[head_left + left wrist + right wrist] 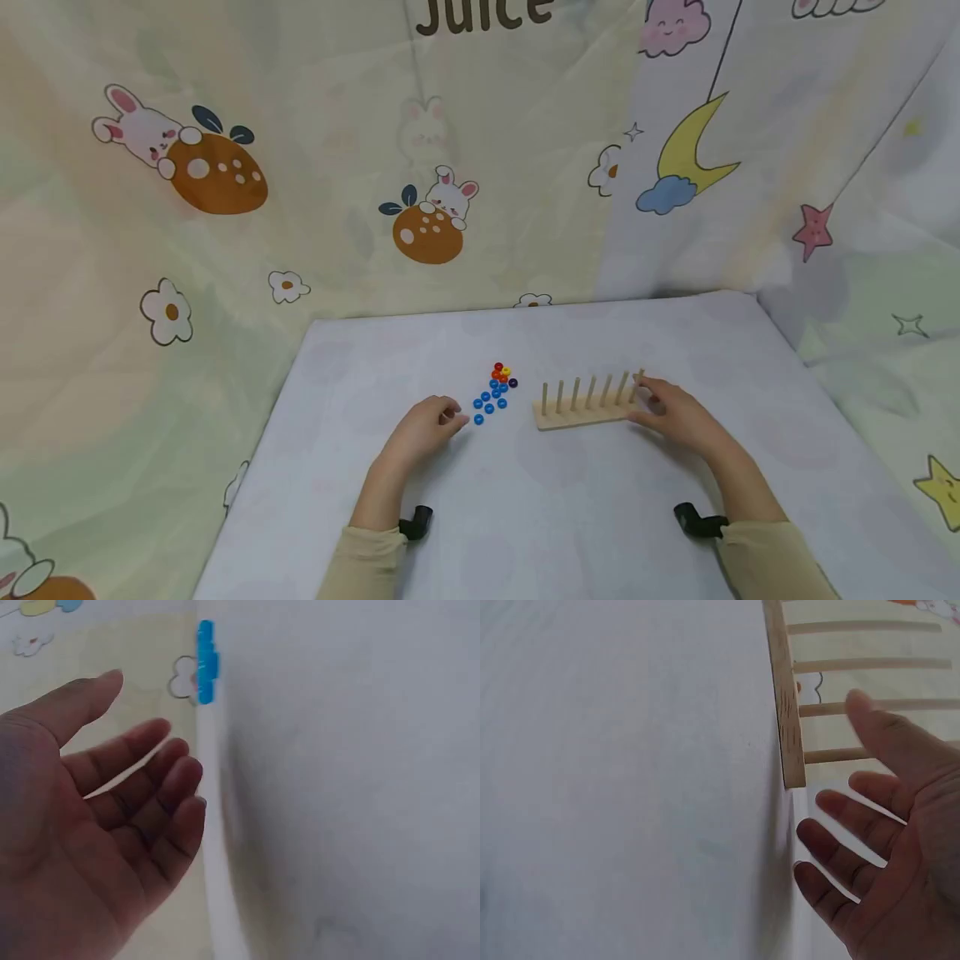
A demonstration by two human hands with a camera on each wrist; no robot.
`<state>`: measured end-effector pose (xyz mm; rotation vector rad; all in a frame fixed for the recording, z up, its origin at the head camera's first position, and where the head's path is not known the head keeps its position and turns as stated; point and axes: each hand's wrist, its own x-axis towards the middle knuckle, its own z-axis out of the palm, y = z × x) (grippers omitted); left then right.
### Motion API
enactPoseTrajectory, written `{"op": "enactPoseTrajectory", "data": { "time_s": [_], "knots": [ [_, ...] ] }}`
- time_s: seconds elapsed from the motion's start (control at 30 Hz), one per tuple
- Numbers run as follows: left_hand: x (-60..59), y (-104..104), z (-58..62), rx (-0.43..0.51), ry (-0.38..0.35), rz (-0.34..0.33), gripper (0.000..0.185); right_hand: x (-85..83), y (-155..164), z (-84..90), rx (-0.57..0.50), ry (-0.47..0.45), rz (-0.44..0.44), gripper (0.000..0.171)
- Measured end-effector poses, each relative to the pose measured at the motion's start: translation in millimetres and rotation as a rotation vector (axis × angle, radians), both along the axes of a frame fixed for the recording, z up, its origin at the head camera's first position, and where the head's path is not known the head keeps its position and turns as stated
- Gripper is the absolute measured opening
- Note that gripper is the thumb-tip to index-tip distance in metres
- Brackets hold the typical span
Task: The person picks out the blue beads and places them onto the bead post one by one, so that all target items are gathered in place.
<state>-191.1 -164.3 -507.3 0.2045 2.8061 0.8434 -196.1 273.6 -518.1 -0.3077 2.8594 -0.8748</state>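
Observation:
A wooden peg rack (pixel 588 410) with several upright pegs stands on the white table (pixel 525 517). My right hand (pixel 675 410) is at its right end, fingers spread and relaxed, holding nothing; the right wrist view shows the rack's base (pixel 784 697) just beyond the fingers (pixel 840 859). A cluster of small rings (pixel 493 392), mostly blue with red, orange, yellow and one dark one, lies left of the rack. My left hand (pixel 427 425) rests beside the blue rings, palm open in the left wrist view (pixel 112 825), where blue rings (pixel 206 664) appear edge-on.
Cartoon-print cloth with rabbits, moon and stars (pixel 427 217) hangs behind and around the table. The table's edges drop off at left and right. Black wrist camera mounts (pixel 416 522) sit on both forearms.

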Motion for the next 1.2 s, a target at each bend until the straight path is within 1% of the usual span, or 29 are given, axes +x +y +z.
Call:
{"op": "enactPoseTrajectory", "data": {
  "time_s": [0.07,0.13,0.2,0.3,0.43,0.6,0.7,0.93,1.1,1.2],
  "knots": [
    [-2.7,1.7,-7.1,0.016,-0.002,-0.034,0.032,-3.0,2.5,-5.5,-0.033,-0.004,-0.002,0.077],
    [-4.7,3.5,-13.2,0.032,0.000,-0.048,0.029,-6.5,5.2,-11.5,-0.060,-0.002,-0.004,0.074],
    [-6.3,5.5,-18.9,0.052,0.007,-0.046,0.029,-9.4,7.6,-16.8,-0.083,0.004,0.007,0.071],
    [-8.8,7.4,-27.6,0.067,0.027,-0.024,0.031,-12.0,10.3,-24.7,-0.109,0.008,0.016,0.066],
    [-11.2,9.5,-37.8,0.066,0.060,-0.017,0.031,-12.5,12.9,-35.0,-0.140,0.011,0.005,0.065],
    [-13.8,12.5,-42.6,0.012,0.130,-0.051,0.029,-13.0,13.9,-46.0,-0.143,0.057,-0.003,0.061],
    [-15.7,14.5,-44.0,-0.018,0.160,-0.059,0.027,-13.3,13.1,-49.3,-0.135,0.087,-0.013,0.057],
    [-19.0,18.5,-45.9,-0.053,0.182,-0.045,0.026,-12.1,12.6,-50.1,-0.132,0.096,-0.031,0.056],
    [-23.2,20.7,-46.6,-0.044,0.190,-0.040,0.026,-11.7,12.9,-49.9,-0.125,0.098,-0.042,0.053],
    [-25.8,20.3,-46.6,-0.031,0.185,-0.045,0.027,-11.3,12.7,-49.8,-0.130,0.101,-0.034,0.052]
  ]
}}
